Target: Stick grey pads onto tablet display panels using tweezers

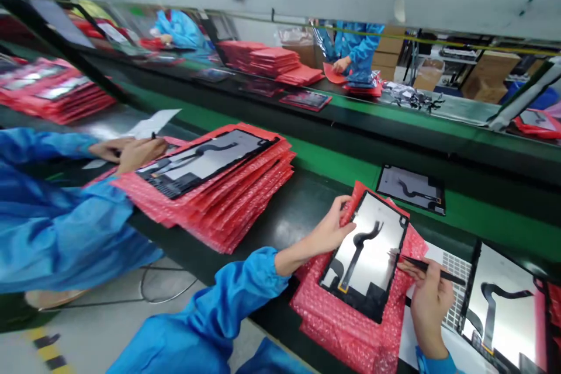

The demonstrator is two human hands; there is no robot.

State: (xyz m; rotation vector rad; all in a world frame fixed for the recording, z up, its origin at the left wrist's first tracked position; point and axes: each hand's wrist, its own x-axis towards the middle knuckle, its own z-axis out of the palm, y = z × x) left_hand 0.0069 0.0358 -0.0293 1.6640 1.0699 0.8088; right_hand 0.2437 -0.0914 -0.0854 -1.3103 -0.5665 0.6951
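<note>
My left hand (331, 231) is closed on the left edge of a flat panel (372, 245), thumb over the top, the other fingers curled round by the red wrap and partly hidden; I take it that this grip keeps the panel from sliding. My right hand (432, 301) pinches black tweezers (432, 269) between thumb and fingers, much like a pen, probably for fine control. Their tips point in over the panel's right side; whether they touch it I can't tell.

The panel lies pale face up on red bubble pouches (335, 318) right in front of me, its dark cable (357, 248) exposed. The pouches seem to serve as padding against the hard bench (289, 213).

Just beyond my right hand is a sheet printed with a grid (458, 286), with a second panel (504, 304) next to it, near enough to reach easily. A third panel (412, 188) lies past the top of mine, on the green strip (464, 231).

To my left, a thick pile of red pouches (245, 204) carries another panel (214, 155), and beside it a co-worker's hands (140, 155) are busy. Across the bench, more red pouches (274, 61) stand stacked, likely flat to save room.
</note>
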